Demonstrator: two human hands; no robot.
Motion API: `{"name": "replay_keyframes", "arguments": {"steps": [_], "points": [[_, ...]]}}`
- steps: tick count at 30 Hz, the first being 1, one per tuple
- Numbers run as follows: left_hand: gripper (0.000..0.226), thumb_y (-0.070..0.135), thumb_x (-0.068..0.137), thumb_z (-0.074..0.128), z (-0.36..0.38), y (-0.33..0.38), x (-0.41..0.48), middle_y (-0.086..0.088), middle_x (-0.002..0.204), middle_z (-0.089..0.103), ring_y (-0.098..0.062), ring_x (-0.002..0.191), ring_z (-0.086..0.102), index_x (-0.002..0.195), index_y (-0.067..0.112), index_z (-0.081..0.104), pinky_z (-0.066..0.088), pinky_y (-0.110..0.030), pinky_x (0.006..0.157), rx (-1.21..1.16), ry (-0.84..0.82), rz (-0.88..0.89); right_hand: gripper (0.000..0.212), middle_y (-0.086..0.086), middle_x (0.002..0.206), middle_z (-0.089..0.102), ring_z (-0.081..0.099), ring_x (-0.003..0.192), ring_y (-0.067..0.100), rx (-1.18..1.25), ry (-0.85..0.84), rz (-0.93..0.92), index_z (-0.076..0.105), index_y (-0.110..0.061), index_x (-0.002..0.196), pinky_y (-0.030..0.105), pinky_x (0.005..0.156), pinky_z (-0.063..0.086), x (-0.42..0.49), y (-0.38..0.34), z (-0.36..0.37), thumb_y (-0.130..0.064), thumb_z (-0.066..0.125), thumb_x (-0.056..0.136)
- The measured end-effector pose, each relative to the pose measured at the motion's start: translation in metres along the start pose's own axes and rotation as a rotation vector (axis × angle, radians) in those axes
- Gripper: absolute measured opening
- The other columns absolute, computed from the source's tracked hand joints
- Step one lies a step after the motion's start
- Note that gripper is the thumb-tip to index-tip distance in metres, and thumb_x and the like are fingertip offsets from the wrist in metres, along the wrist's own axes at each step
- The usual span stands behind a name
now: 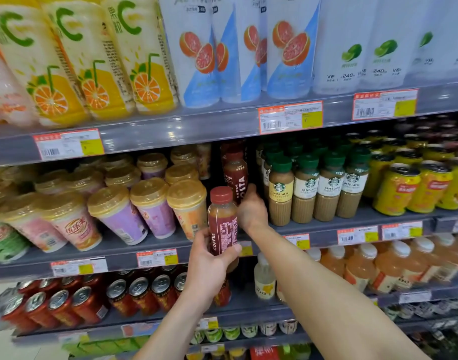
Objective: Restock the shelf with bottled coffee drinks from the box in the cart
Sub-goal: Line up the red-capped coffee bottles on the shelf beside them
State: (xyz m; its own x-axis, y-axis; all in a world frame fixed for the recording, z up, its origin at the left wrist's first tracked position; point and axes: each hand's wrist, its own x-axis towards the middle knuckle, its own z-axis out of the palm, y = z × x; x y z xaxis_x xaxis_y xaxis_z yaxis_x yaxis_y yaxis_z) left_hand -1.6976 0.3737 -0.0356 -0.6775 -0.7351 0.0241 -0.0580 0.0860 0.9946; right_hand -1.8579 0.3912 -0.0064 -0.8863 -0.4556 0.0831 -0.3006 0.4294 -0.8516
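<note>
Coffee bottle (upright) in left hand, right hand gripping Costa bottle

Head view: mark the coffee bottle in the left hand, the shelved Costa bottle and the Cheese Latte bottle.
held coffee bottle (223, 226), head view, its red label.
Costa bottle (235, 180), head view, its label.
Cheese Latte bottle (280, 190), head view, its yellow label.

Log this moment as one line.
left grip: holds coffee bottle | right grip: around Costa bottle on shelf | stage: restocking
</note>
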Motion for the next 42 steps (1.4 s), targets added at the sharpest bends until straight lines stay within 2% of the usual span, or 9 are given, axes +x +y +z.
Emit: {"name": "replay_keyframes", "arguments": {"steps": [8,16,21,26,29,32,34,37,42], "points": [[0.053,0.024,0.072,0.086,-0.002,-0.001,0.002,0.012,0.101,0.073,0.000,0.088,0.069,0.113,0.036,0.055,0.052,-0.012,0.066,-0.022,0.006,0.018,0.053,0.017,0.126,0.062,0.061,0.115,0.035,-0.040,-0.015,0.033,0.040,-0.010,0.131,0.042,0.094,0.050,0.013,0.000,0.001,-0.030,0.069,0.091],[0.052,0.023,0.076,0.086,0.002,0.001,0.004,0.022,0.097,0.071,0.006,0.087,0.067,0.112,0.039,0.052,0.051,-0.012,0.066,0.006,-0.008,0.023,0.050,0.016,0.129,0.061,0.059,0.119,0.036,-0.012,-0.034,0.039,0.040,-0.010,0.131,0.041,0.096,0.048,0.021,0.004,0.001,-0.028,0.066,0.092],[0.053,0.022,0.075,0.087,0.004,0.004,0.004,0.017,0.099,0.072,0.003,0.088,0.068,0.114,0.036,0.054,0.052,-0.012,0.065,-0.013,-0.012,0.039,0.056,0.017,0.131,0.061,0.060,0.120,0.035,0.018,-0.044,0.052,0.038,-0.007,0.140,0.037,0.092,0.047,0.002,0.003,-0.006,-0.028,0.063,0.094],[0.051,0.017,0.077,0.085,0.005,0.010,0.006,0.020,0.100,0.073,0.001,0.090,0.069,0.115,0.033,0.054,0.054,-0.019,0.073,-0.029,-0.021,0.100,0.031,-0.006,0.118,0.069,0.065,0.110,0.014,0.387,0.056,-0.091,0.055,-0.024,0.133,0.037,0.094,0.052,-0.056,0.014,-0.018,-0.027,0.042,0.105],[0.055,0.031,0.070,0.084,0.009,0.019,0.010,0.015,0.102,0.073,-0.003,0.093,0.071,0.114,0.037,0.053,0.056,-0.024,0.077,-0.014,-0.023,0.151,0.031,-0.013,0.110,0.072,0.067,0.105,0.004,0.597,-0.023,-0.162,0.061,-0.036,0.124,0.037,0.091,0.056,-0.086,0.020,-0.028,-0.047,0.041,0.103],[0.050,0.037,0.072,0.083,0.020,0.029,0.022,0.013,0.100,0.072,0.001,0.088,0.070,0.110,0.044,0.051,0.056,-0.017,0.068,0.046,0.000,0.216,0.047,-0.022,0.115,0.069,0.065,0.106,-0.004,0.488,-0.111,-0.231,0.055,-0.042,0.131,0.025,0.088,0.056,-0.092,0.015,-0.036,-0.061,0.059,0.088],[0.047,0.034,0.075,0.082,0.028,0.032,0.032,0.015,0.096,0.070,0.005,0.084,0.068,0.108,0.046,0.051,0.052,-0.012,0.062,0.105,0.026,0.245,0.055,-0.025,0.105,0.069,0.066,0.096,-0.009,0.375,-0.098,-0.207,0.052,-0.042,0.131,0.016,0.080,0.054,-0.082,0.007,-0.037,-0.048,0.071,0.080],[0.038,0.037,0.083,0.074,0.035,0.034,0.048,0.019,0.087,0.066,0.004,0.078,0.064,0.111,0.044,0.049,0.044,-0.009,0.055,0.253,0.073,0.251,0.041,-0.014,0.094,0.071,0.067,0.085,-0.002,0.252,-0.008,-0.165,0.056,-0.032,0.121,0.023,0.072,0.051,-0.059,-0.003,-0.035,-0.030,0.073,0.083],[0.036,0.034,0.092,0.064,0.034,0.024,0.069,0.021,0.096,0.059,-0.006,0.089,0.058,0.126,0.033,0.054,0.043,-0.024,0.073,0.417,0.047,0.255,0.033,-0.004,0.104,0.069,0.066,0.098,0.018,0.151,0.055,-0.142,0.059,-0.019,0.118,0.027,0.074,0.043,-0.040,-0.002,-0.022,-0.023,0.070,0.087]]}}
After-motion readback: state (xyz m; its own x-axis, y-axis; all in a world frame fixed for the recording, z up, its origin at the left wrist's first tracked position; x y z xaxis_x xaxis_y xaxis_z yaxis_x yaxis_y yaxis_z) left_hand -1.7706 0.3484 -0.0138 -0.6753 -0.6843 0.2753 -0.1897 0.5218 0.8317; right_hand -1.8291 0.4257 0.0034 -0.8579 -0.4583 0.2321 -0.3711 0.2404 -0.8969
